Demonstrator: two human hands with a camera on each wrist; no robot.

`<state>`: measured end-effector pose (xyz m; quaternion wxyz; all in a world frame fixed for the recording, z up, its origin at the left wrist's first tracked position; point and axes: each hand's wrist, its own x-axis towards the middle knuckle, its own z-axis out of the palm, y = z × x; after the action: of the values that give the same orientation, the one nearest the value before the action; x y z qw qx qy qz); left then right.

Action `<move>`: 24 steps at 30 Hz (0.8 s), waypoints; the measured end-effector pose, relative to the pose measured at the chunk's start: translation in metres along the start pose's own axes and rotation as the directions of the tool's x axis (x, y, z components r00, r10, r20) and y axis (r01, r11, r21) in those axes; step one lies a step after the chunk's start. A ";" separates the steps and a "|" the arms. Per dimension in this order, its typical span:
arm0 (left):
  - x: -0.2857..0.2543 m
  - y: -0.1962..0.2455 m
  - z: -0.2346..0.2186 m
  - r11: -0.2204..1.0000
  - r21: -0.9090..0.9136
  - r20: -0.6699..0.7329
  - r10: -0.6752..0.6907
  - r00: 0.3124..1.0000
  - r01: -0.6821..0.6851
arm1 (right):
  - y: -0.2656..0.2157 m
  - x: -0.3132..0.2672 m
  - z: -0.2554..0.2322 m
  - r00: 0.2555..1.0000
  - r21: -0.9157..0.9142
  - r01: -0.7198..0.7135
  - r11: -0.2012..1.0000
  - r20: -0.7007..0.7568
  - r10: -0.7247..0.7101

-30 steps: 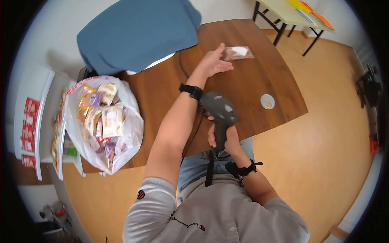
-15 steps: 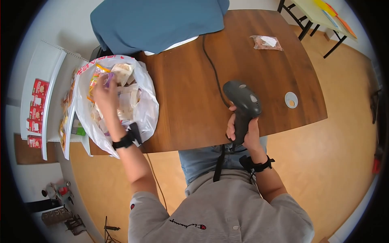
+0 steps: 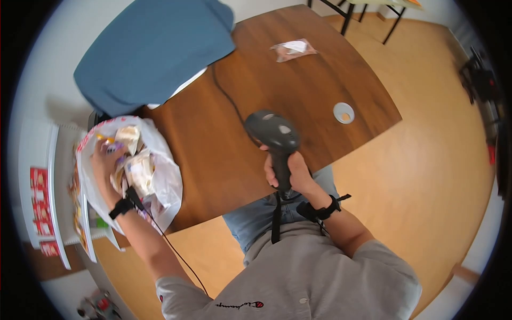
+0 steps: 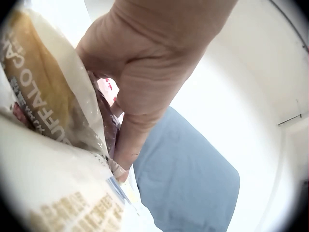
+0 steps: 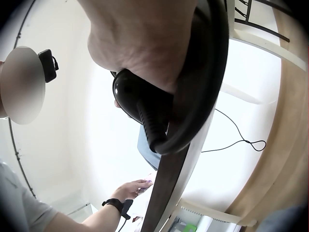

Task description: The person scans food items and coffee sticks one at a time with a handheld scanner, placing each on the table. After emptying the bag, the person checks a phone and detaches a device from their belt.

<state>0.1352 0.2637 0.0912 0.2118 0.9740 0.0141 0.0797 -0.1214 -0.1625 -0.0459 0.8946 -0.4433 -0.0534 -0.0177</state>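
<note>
My left hand (image 3: 103, 169) reaches down into a white plastic bag (image 3: 169, 178) full of wrapped snacks. Its fingers are curled at a purple snack packet (image 3: 113, 147), and in the left wrist view they pinch the dark purple wrapper (image 4: 109, 125). Right beside the fingers there, a clear packet with a brown cake (image 4: 41, 79) and a white packet with gold print (image 4: 72, 198) crowd the view. My right hand (image 3: 300, 173) grips a black barcode scanner (image 3: 273, 130) by its handle, above the table's near edge. The scanner's head points away from me, toward the far left.
A clear-wrapped pinkish packet (image 3: 294, 49) lies far back on the brown table (image 3: 213, 176). Nearer the right edge is a small round white dish (image 3: 344, 113). The scanner's cable (image 3: 226, 93) runs to a blue cloth cover (image 3: 154, 53). White shelves (image 3: 53, 192) stand left of the bag.
My left hand has left the pinkish packet at the back and gone left into the bag, where it has reached deeper. My right hand still holds the scanner. The head view has swung.
</note>
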 end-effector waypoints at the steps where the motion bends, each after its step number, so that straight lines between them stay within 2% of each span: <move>1: -0.002 0.002 -0.002 0.999 -0.033 -0.004 -0.031 1.000 0.031 | 0.000 0.000 0.000 0.999 -0.002 0.015 1.000 0.051 -0.015; 2: -0.001 -0.003 0.001 0.999 -0.034 0.008 -0.005 1.000 0.005 | -0.004 -0.001 0.003 0.999 -0.028 0.013 1.000 0.039 -0.012; 3: 0.001 -0.011 0.007 0.960 -0.209 -0.084 0.169 0.982 -0.183 | -0.005 0.000 0.003 0.999 -0.029 0.027 0.999 0.022 -0.026; 4: 0.004 -0.013 0.010 0.860 -0.358 -0.202 0.309 0.929 -0.364 | -0.007 0.000 0.003 0.999 -0.047 0.025 0.999 0.043 -0.023; 5: -0.015 0.022 0.012 0.791 -0.564 -0.138 0.193 0.971 -0.237 | -0.008 0.000 0.004 0.997 -0.065 0.017 0.998 0.072 -0.012; 6: -0.048 0.073 0.021 0.672 -0.734 -0.054 0.081 0.995 -0.094 | -0.008 0.000 0.004 0.997 -0.065 0.014 0.998 0.080 -0.009; 7: -0.064 0.100 0.040 0.557 -0.830 0.045 0.045 0.998 0.012 | -0.009 0.000 0.004 0.998 -0.066 0.009 0.998 0.070 -0.004; 8: -0.068 0.105 0.067 0.520 -0.853 0.105 0.065 0.992 0.056 | -0.008 0.000 0.005 0.998 -0.067 0.000 0.998 0.063 0.005; 9: -0.083 0.130 0.093 0.342 -0.934 0.156 0.121 0.980 0.107 | -0.007 0.000 0.004 0.996 -0.066 -0.012 0.998 0.083 0.017; 10: -0.088 0.144 0.117 0.246 -0.957 0.202 0.196 0.960 0.151 | -0.006 0.000 0.002 0.996 -0.085 0.000 0.996 0.090 0.008; 13: -0.106 0.184 0.155 0.141 -0.957 0.288 0.331 0.899 0.255 | -0.005 0.002 0.001 0.995 -0.079 0.024 0.997 0.095 -0.016; 16: -0.118 0.211 0.165 0.190 -0.955 0.281 0.351 0.893 0.226 | -0.004 -0.003 0.002 0.998 -0.044 0.030 0.999 0.063 -0.027; 18: -0.126 0.214 0.167 0.343 -0.933 0.236 0.356 0.904 0.109 | -0.005 -0.002 0.004 0.998 -0.037 0.038 0.999 0.048 -0.036; 19: -0.132 0.214 0.162 0.342 -0.934 0.241 0.375 0.895 0.108 | -0.005 -0.001 0.004 0.998 -0.040 0.052 0.998 0.033 -0.051; 21: -0.142 0.212 0.149 0.537 -0.837 0.117 0.361 0.925 -0.104 | -0.005 0.001 0.003 1.000 -0.024 0.018 1.000 0.018 -0.017; 23: -0.144 0.209 0.148 0.538 -0.836 0.112 0.354 0.929 -0.104 | -0.009 0.002 0.005 1.000 -0.037 0.007 0.999 0.021 -0.006; 24: -0.144 0.209 0.149 0.501 -0.854 0.081 0.393 0.916 -0.139 | -0.011 0.003 0.006 0.999 -0.052 -0.009 0.999 0.035 0.010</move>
<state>0.0158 0.0035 0.0222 0.6333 0.7458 -0.2053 -0.0223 -0.1197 -0.1640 -0.0330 0.8817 -0.4670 -0.0666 -0.0070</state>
